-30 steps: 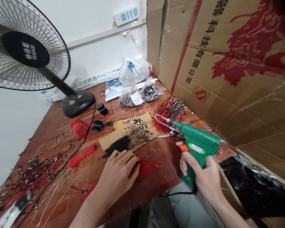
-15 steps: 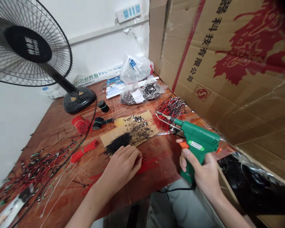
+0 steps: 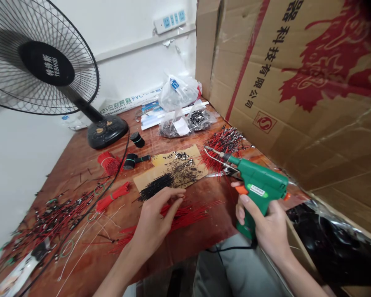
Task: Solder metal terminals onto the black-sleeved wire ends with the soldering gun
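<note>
Your right hand (image 3: 270, 229) is wrapped firmly around the gun (image 3: 262, 177), palm behind the handle, thumb laid forward along its near side and fingers curled round the front by the orange trigger (image 3: 241, 189); whether the trigger is pressed, you cannot tell from here. Your left hand (image 3: 157, 210) arches palm down, wrist low, thumb and fingertips drawn close together over the red wires (image 3: 188, 214); whether a wire sits in that pinch cannot be made out.

The gun is smooth green plastic with a pale label on its side. From its front runs a slim metal tip (image 3: 214, 152), aimed forward and left of your right hand, with a thin bent tube beneath it. A black cable (image 3: 228, 249) trails left from below the handle.

The red wires, thin and straight, lie loosely spread under and to the right of your left hand. Just beyond its knuckles, black wires (image 3: 156, 185) lie side by side on a flat piece of brown cardboard (image 3: 142, 179), with small shiny bits (image 3: 179, 156) farther out on it. Past the gun's tip rises a tangled heap (image 3: 224, 144) of red strands with metallic ends.
</note>
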{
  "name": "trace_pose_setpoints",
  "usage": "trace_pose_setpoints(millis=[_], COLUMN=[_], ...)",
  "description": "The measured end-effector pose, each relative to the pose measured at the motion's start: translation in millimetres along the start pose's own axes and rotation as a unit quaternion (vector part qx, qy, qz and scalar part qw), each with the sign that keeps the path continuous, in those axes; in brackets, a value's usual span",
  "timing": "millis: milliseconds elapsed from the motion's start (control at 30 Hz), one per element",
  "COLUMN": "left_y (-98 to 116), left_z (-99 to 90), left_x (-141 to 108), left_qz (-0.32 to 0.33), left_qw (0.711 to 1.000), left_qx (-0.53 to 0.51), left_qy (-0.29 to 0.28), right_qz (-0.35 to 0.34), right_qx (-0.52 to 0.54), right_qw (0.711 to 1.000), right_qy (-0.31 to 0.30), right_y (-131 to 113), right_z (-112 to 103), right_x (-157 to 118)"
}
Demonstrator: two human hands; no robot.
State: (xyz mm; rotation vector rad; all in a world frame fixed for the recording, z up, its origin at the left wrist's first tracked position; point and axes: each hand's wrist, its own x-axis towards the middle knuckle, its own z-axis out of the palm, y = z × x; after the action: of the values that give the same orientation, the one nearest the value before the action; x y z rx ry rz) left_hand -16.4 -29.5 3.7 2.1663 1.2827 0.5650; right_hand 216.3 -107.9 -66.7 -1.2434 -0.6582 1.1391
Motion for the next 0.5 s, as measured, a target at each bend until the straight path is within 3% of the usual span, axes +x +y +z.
trace_pose_setpoints(millis=[200, 500], left_y=[-2.7, -0.1], left_z=[2.0, -1.1], left_x=[-0.5, 3.7], left_qz=[0.021, 0.071], left_qw=[0.998, 0.994], left_qx=[0.009, 0.075], left_qy=[0.064, 0.045], right_qz=[0.009, 0.013], right_qx=[0.004, 0.003], right_qw=[1.000, 1.000], right_qy=[0.000, 0.001], right_y=[1.8, -2.7], right_z=[-1.2, -0.8], right_x=[-0.8, -1.4])
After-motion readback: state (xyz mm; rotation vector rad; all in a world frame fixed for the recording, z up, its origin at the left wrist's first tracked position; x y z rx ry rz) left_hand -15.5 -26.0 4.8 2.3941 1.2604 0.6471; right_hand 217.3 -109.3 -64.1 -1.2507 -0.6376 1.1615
